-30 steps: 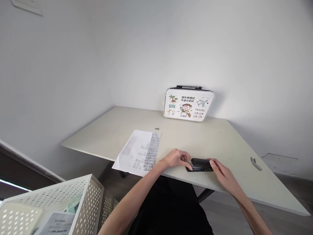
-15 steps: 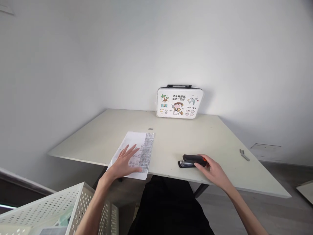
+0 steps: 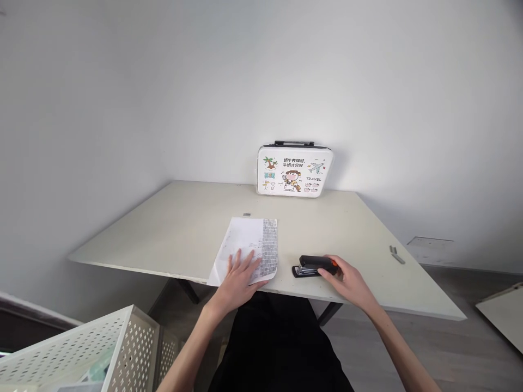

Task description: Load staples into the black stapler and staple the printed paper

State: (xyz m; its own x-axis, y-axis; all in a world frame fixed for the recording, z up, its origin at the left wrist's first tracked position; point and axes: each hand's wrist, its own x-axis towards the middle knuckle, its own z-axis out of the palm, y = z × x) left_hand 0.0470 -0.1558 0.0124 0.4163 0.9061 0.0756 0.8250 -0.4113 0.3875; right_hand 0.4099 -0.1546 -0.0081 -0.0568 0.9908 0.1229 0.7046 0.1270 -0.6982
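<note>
Black stapler (image 3: 314,262): stood near the table's (image 3: 171,228) front edge, its rear end pinched between the thumb and fingers of the right hand (image 3: 348,280).
Printed paper (image 3: 244,233): lay left of the stapler, apart from it, under the left hand (image 3: 239,279), whose fingers were spread.
Grey strips (image 3: 397,256): lay near the table's right edge.
White TRAVEL case (image 3: 294,173): stood at the back by the wall (image 3: 229,98).
Perforated basket (image 3: 133,345): stood at lower left.
</note>
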